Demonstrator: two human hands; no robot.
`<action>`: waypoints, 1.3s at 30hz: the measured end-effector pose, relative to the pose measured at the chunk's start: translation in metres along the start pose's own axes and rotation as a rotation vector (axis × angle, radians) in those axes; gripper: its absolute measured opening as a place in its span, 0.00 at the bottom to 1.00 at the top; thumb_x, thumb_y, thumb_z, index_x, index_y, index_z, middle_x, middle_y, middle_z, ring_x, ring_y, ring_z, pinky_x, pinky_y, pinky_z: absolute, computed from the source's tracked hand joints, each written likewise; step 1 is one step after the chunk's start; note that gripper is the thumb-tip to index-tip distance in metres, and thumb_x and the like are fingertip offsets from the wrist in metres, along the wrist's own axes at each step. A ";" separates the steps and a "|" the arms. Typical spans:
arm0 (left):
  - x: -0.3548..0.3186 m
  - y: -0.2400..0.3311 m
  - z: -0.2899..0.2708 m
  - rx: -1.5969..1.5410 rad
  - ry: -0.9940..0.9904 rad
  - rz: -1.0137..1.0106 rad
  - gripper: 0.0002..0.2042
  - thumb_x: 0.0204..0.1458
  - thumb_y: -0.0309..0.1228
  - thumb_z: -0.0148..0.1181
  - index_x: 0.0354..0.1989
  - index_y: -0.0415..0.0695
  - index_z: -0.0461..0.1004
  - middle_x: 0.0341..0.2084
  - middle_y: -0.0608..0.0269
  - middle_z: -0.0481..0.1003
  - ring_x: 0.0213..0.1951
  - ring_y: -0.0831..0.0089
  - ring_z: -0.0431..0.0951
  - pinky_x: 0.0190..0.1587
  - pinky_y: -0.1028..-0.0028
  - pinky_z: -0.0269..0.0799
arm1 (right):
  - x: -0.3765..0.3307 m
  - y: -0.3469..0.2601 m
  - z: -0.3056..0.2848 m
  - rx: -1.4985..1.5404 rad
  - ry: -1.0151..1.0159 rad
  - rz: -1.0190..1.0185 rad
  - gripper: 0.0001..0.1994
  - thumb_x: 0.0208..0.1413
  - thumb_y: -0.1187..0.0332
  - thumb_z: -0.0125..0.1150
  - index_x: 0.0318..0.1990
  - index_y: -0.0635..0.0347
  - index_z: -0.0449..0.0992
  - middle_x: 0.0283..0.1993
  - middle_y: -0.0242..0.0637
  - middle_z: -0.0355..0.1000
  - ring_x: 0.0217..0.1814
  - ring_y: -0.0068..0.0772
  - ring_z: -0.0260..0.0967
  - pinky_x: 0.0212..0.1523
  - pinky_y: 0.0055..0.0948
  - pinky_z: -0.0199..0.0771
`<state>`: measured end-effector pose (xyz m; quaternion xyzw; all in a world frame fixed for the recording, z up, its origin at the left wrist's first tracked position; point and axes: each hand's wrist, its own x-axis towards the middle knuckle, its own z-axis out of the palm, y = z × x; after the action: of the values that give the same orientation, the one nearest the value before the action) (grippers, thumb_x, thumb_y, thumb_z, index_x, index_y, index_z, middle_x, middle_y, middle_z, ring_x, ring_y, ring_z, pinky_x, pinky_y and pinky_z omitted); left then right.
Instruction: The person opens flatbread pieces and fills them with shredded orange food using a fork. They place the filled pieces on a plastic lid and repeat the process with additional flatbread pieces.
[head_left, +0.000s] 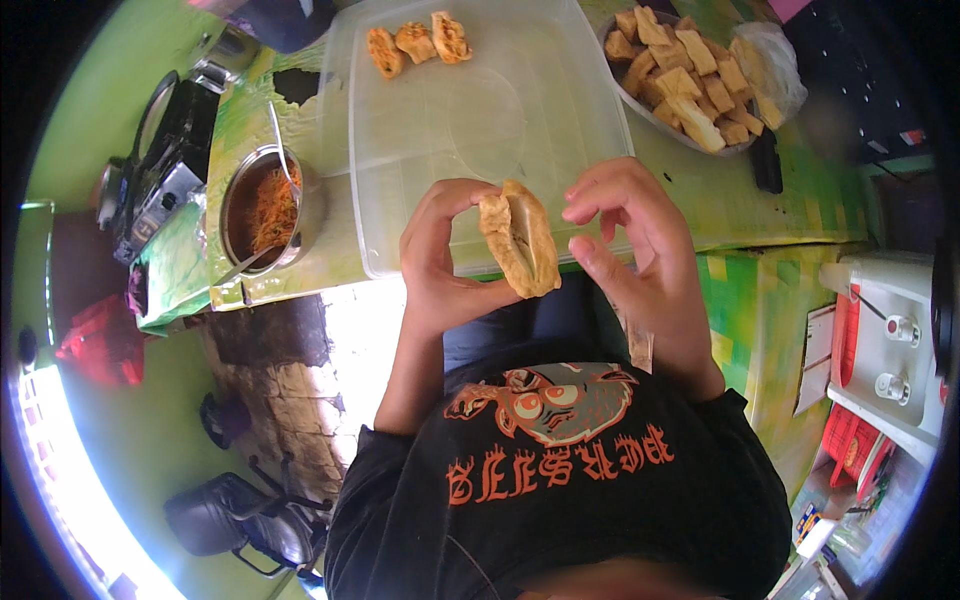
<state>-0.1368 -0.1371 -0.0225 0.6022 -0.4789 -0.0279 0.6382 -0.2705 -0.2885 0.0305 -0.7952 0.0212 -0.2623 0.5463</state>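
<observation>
A golden fried tofu piece [522, 240], slit into a hollow pocket that faces up, is gripped between the thumb and fingers of my left hand [440, 250]. Just right of it, my right hand [640, 245] hovers with thumb and fingers curved apart, holding nothing. Beneath both hands lies a large translucent plastic tray [480, 120]. On its far side sit three tofu pieces [416, 43] with orange filling showing. To the left stands a metal pot [232, 205] of shredded orange vegetable filling [272, 208], with a spoon and another utensil handle in it.
A bowl [640, 105] heaped with fried tofu [690, 80] stands at the far right, beside a clear plastic bag [780, 70]. A stove [165, 205] is at the left. The green patterned table's front edge [260, 295] runs before me; an office chair [245, 520] stands at lower left.
</observation>
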 end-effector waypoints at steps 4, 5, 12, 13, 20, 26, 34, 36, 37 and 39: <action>-0.001 -0.002 -0.011 0.101 0.094 0.052 0.31 0.27 0.29 0.77 0.45 0.39 0.69 0.39 0.54 0.74 0.40 0.62 0.75 0.43 0.68 0.71 | 0.006 -0.018 0.013 -0.345 -0.071 -0.183 0.14 0.46 0.67 0.66 0.41 0.58 0.74 0.49 0.43 0.65 0.48 0.41 0.65 0.43 0.33 0.64; -0.002 -0.002 -0.013 0.098 0.126 0.049 0.31 0.27 0.28 0.76 0.45 0.39 0.69 0.39 0.54 0.74 0.40 0.62 0.75 0.43 0.68 0.71 | 0.008 -0.021 0.019 -0.380 -0.091 -0.186 0.15 0.45 0.66 0.67 0.42 0.58 0.74 0.50 0.45 0.64 0.50 0.44 0.64 0.46 0.36 0.64; -0.014 -0.002 -0.031 0.004 0.229 -0.007 0.30 0.30 0.24 0.75 0.46 0.37 0.69 0.41 0.54 0.72 0.43 0.67 0.75 0.48 0.69 0.72 | 0.021 -0.026 0.054 -0.372 -0.184 -0.174 0.19 0.47 0.63 0.66 0.47 0.55 0.76 0.57 0.45 0.62 0.57 0.44 0.61 0.43 0.32 0.65; -0.015 -0.003 -0.035 -0.001 0.232 -0.009 0.30 0.29 0.24 0.75 0.46 0.36 0.69 0.42 0.54 0.72 0.44 0.67 0.74 0.48 0.69 0.72 | 0.023 -0.026 0.058 -0.371 -0.201 -0.173 0.19 0.47 0.63 0.66 0.47 0.54 0.76 0.57 0.45 0.62 0.57 0.44 0.61 0.43 0.32 0.65; -0.031 -0.003 -0.076 -0.107 0.326 -0.057 0.32 0.29 0.24 0.76 0.48 0.35 0.67 0.44 0.56 0.70 0.47 0.68 0.72 0.52 0.68 0.68 | 0.055 -0.034 0.086 -0.314 -0.375 -0.277 0.17 0.48 0.67 0.63 0.48 0.54 0.76 0.57 0.46 0.62 0.55 0.43 0.62 0.49 0.36 0.65; -0.053 0.000 -0.138 0.020 0.479 -0.047 0.36 0.26 0.29 0.79 0.48 0.36 0.67 0.44 0.57 0.70 0.47 0.67 0.72 0.53 0.67 0.66 | 0.124 -0.016 0.089 -0.311 -0.350 -0.230 0.10 0.55 0.68 0.56 0.43 0.60 0.74 0.46 0.38 0.69 0.44 0.27 0.65 0.42 0.24 0.65; -0.073 0.008 -0.211 0.274 0.705 -0.049 0.35 0.26 0.28 0.79 0.47 0.35 0.67 0.42 0.58 0.70 0.47 0.70 0.72 0.53 0.70 0.66 | 0.227 0.073 0.171 0.210 -0.493 0.511 0.14 0.61 0.60 0.52 0.46 0.61 0.72 0.41 0.29 0.69 0.34 0.16 0.62 0.31 0.15 0.60; -0.073 0.009 -0.220 0.314 0.723 -0.045 0.35 0.26 0.27 0.79 0.48 0.35 0.66 0.42 0.59 0.70 0.46 0.70 0.72 0.53 0.70 0.66 | 0.242 0.083 0.189 0.348 -0.528 0.622 0.15 0.61 0.58 0.51 0.45 0.60 0.72 0.40 0.29 0.69 0.32 0.14 0.61 0.29 0.14 0.60; -0.073 0.010 -0.224 0.329 0.730 -0.044 0.36 0.26 0.27 0.79 0.48 0.35 0.66 0.42 0.59 0.70 0.46 0.71 0.72 0.53 0.71 0.67 | 0.249 0.086 0.196 0.405 -0.560 0.652 0.15 0.62 0.57 0.51 0.44 0.60 0.72 0.39 0.28 0.69 0.31 0.14 0.61 0.28 0.14 0.60; -0.074 0.010 -0.230 0.349 0.747 -0.051 0.36 0.26 0.27 0.79 0.48 0.35 0.66 0.42 0.60 0.70 0.46 0.71 0.72 0.54 0.71 0.66 | 0.257 0.090 0.207 0.437 -0.641 0.638 0.15 0.63 0.56 0.49 0.42 0.60 0.73 0.36 0.28 0.68 0.29 0.12 0.60 0.26 0.13 0.59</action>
<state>-0.0341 0.0814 -0.0150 0.6818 -0.1970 0.2584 0.6554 0.0645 -0.2293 -0.0023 -0.6566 0.0388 0.1770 0.7321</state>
